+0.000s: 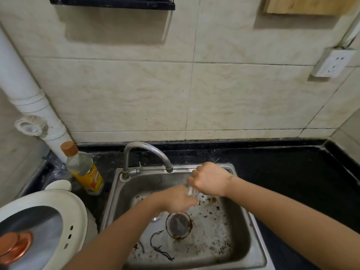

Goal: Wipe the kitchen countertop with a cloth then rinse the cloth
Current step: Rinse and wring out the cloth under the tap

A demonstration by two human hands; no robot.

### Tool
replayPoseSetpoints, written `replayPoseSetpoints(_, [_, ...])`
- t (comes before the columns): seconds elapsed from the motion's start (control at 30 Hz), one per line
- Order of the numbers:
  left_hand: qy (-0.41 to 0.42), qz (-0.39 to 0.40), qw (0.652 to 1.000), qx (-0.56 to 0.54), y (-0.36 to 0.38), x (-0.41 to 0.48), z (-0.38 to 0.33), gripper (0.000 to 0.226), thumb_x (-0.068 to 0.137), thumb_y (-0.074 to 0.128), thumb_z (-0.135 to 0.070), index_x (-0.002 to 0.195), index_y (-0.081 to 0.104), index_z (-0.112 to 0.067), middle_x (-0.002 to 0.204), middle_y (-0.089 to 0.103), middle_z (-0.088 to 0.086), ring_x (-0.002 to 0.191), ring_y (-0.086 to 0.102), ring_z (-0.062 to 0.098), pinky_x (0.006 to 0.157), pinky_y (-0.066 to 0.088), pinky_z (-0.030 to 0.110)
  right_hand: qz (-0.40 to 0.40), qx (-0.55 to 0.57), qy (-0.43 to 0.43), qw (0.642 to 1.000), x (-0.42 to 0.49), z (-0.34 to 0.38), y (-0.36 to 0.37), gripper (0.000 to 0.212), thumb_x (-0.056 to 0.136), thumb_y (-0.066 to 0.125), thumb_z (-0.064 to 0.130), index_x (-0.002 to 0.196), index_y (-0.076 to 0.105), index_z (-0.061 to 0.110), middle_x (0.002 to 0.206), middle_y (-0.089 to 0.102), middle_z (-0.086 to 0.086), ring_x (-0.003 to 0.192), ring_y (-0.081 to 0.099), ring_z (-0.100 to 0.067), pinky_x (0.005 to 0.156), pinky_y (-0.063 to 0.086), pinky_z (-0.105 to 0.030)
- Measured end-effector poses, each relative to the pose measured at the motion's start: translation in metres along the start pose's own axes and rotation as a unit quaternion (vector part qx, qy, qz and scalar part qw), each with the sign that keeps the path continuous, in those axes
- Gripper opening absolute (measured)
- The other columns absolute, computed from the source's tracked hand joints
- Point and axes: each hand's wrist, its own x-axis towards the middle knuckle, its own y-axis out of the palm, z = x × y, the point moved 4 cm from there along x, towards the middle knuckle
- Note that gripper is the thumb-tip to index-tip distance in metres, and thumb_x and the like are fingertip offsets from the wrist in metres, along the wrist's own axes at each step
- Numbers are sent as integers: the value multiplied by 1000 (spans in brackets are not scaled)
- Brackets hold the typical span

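Note:
Both my hands are over the steel sink point(253, 230). My left hand point(178, 198) and my right hand point(211, 179) are closed on a small whitish cloth point(191, 191), of which only a blurred strip shows between them. The right hand sits higher, just right of the faucet spout point(169, 168); the left hand is lower, above the drain strainer point(178, 225). Whether water runs from the spout I cannot tell. Black countertop point(292, 172) lies to the right of the sink.
An oil bottle point(84, 168) with an orange label stands left of the faucet. A rice cooker lid point(48, 221) fills the lower left. A white pipe point(29, 94) runs down the left wall; a socket point(334, 63) sits on the right wall. Dark debris litters the sink bottom.

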Motion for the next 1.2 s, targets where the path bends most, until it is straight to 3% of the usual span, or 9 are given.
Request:
replayPoseSetpoints(0.17, [-5,-137,922,362,-19,3,-1,29,97,40,-30,96,58,-7,93,63,11,83,61,29,68,41,36,171,158,158,960,12,6,5,9,84,51,16,80,58,12,78,62,-8,71,59,-28,60,45,-32])
replayPoseSetpoints(0.33, [9,-173,881,441,-21,8,-1,27,100,36,-25,103,57,-8,103,65,11,90,62,29,68,39,34,234,451,255,823,10,0,19,21,75,63,13,60,49,11,59,48,-3,55,45,-19,52,36,-27])
replayPoseSetpoints(0.5, [-37,-61,997,31,-32,5,24,35,89,53,-34,59,40,-20,56,41,-3,52,35,13,51,29,25,21,317,218,923,-2,-3,10,24,79,65,19,100,56,17,96,62,-2,88,57,-21,71,50,-35])
replayPoseSetpoints(0.6, [-82,37,974,-208,-32,-6,25,33,85,51,-26,55,37,-25,53,30,-6,44,22,9,44,18,21,-115,271,172,940,-19,1,10,72,76,70,15,137,32,18,131,49,-9,108,55,-25,87,52,-36])
replayPoseSetpoints(0.7, [-62,138,936,-318,-27,-11,11,39,86,44,-21,49,33,-27,45,28,-11,38,19,5,40,11,18,-190,212,148,947,-24,7,11,88,77,74,17,146,20,24,150,23,-17,119,52,-33,93,48,-38])
replayPoseSetpoints(0.87, [-26,276,876,-395,-10,-13,-16,37,82,40,-21,46,36,-27,40,29,-14,39,10,5,33,9,12,-243,239,145,929,-12,-1,-7,89,76,72,5,145,22,32,115,44,-11,88,53,-20,61,38,-20])
replayPoseSetpoints(0.97, [-16,297,865,-405,-8,-14,-16,40,85,39,-21,46,37,-28,41,31,-15,38,11,4,32,11,11,-270,141,116,945,-11,-8,-19,58,77,68,10,127,43,26,79,45,-6,63,41,-16,45,24,-23])
replayPoseSetpoints(1.1, [-63,211,934,-282,-9,-16,-16,40,90,43,-19,52,32,-25,43,28,-11,36,20,3,33,14,13,-206,45,65,975,-6,-12,-18,24,71,81,29,71,60,18,60,51,0,43,47,-17,38,24,-19])
replayPoseSetpoints(1.2, [-43,69,995,-52,-19,-15,-20,34,87,44,-15,56,32,-20,50,31,-3,44,24,11,42,20,22,-30,14,62,998,0,-6,-15,10,76,66,28,76,69,18,63,63,1,50,59,-21,45,29,-22])
